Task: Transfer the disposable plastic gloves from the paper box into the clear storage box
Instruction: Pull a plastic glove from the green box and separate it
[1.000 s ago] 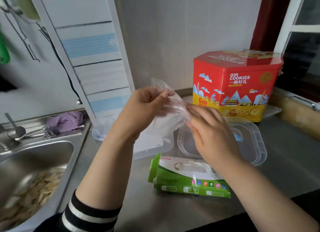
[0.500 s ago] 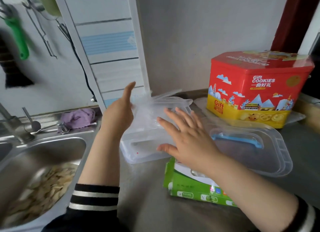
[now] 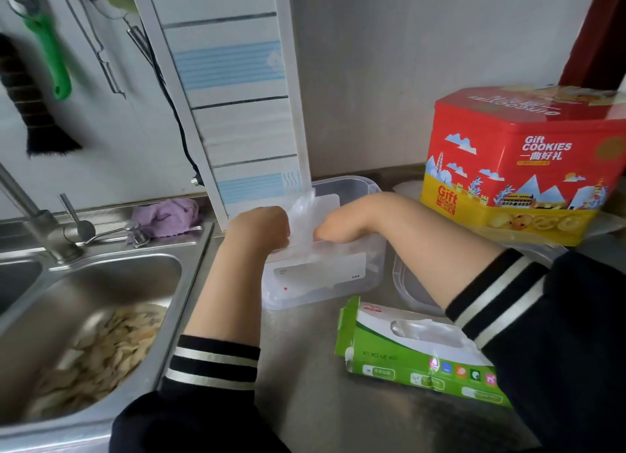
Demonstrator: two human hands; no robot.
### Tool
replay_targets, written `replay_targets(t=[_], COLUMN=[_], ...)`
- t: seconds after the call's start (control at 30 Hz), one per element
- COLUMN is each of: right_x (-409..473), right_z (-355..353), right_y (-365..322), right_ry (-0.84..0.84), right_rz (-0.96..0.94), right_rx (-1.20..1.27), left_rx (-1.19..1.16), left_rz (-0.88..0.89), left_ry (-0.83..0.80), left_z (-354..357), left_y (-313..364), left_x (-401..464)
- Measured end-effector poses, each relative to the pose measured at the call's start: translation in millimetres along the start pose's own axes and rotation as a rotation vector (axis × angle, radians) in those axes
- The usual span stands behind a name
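The clear storage box [image 3: 355, 283] stands on the steel counter in the middle of the view. A crumpled stack of clear plastic gloves [image 3: 303, 212] sticks up out of it between my hands. My left hand [image 3: 261, 229] is curled at the box's left rim and grips the gloves. My right hand [image 3: 333, 230] bends down into the box against the gloves, its fingers hidden. The green and white paper box [image 3: 406, 354] lies on its side in front, its window showing clear plastic inside.
The storage box's clear lid [image 3: 408, 285] lies to the right, under my right forearm. A red cookie tin [image 3: 525, 168] stands at the back right. Left is a steel sink [image 3: 159, 283] holding scraps, with a tap [image 3: 37, 215] and purple cloth [image 3: 169, 214].
Both hands brought the gloves from mid-air down into the clear storage box. My left hand went from flat to curled, and my right hand dipped inside the box.
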State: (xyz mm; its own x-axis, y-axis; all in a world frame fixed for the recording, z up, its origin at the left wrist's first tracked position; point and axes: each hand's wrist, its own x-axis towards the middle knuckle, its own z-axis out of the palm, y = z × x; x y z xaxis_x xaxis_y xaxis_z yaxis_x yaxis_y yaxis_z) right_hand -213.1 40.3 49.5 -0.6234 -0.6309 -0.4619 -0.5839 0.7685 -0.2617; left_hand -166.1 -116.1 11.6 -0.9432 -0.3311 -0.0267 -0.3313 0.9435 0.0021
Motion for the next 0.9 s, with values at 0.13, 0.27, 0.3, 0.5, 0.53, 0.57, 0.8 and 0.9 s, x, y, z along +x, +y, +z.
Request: replay_targets(t=[0.13,0.27,0.3,0.5,0.53,0.57,0.8,0.9], right_x=[-4.0,-5.2,-9.3,-60.1,-70.5,-79.5,-110.7,-110.3], right_z=[-2.3,5.5,7.8,34.3,42.2,49.7,94.2,115.6], right_y=[-0.5,4.6,7.4,36.4,37.7,37.8,60.7,78.9], right_ry=[-0.006,0.242,0.347,0.958,0.968,0.933,0.403,0.389], right_rz=[0.018,-0.076,-0.113,-0.413,-0.425,-0.415,-0.082,-0.048], right_rx=[0.029,0.008,0.017,0.313,0.372,0.399,0.102,0.201], left_rx=[-0.042,-0.121,-0.122,-0.314,-0.37,-0.405,-0.791,-0.641], left_rz=[-0.008,-0.053,-0.05,0.186,0.265,0.362,0.621,0.704], left_ry=[0.017,0.228,0.265,0.928,1.022,1.064,0.188,-0.199], left_z=[-3.6,-9.2,-11.5,-14.2,-10.8,-6.4,36.6,56.4], left_y=[2.0,1.8,1.2,23.3,33.2,42.3,68.6,69.2], left_x=[-1.0,-8.7,-11.6,-52.7,-64.4,-74.4,-99.1,-99.0])
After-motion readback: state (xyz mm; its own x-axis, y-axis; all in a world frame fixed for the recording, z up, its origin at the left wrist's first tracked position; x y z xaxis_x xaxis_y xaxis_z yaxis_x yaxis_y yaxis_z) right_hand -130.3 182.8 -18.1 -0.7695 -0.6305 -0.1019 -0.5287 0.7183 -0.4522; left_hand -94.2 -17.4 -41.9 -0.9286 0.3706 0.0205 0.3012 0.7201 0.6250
